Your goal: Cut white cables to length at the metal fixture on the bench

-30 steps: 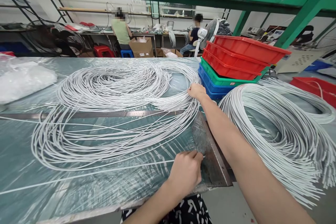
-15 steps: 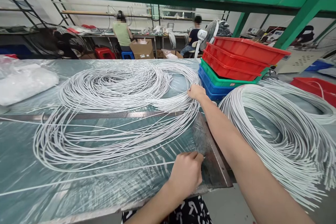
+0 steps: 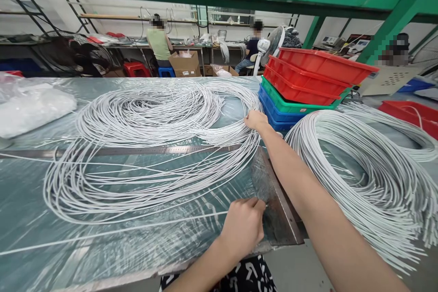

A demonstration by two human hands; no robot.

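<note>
Left hand [image 3: 242, 224] at lower centre holds a white wire [image 3: 137, 227], probably light, springy, best gripped near its end; what the right hand [image 3: 257, 120] holds, I cannot tell.

Coil [image 3: 143, 130] on table [image 3: 137, 255]; bag [image 3: 34, 109] left, bins [image 3: 318, 73] right, other coil [image 3: 379, 159] before bins. Ruler [image 3: 178, 149] probably under loops [image 3: 164, 194].

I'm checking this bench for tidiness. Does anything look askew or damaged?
I see no clear damage. The red trays look askew, not squared with the green tray beneath. Near the steel ruler, one white cable strays past the front cable loop leftward, instead of curving round with the rest.
</note>
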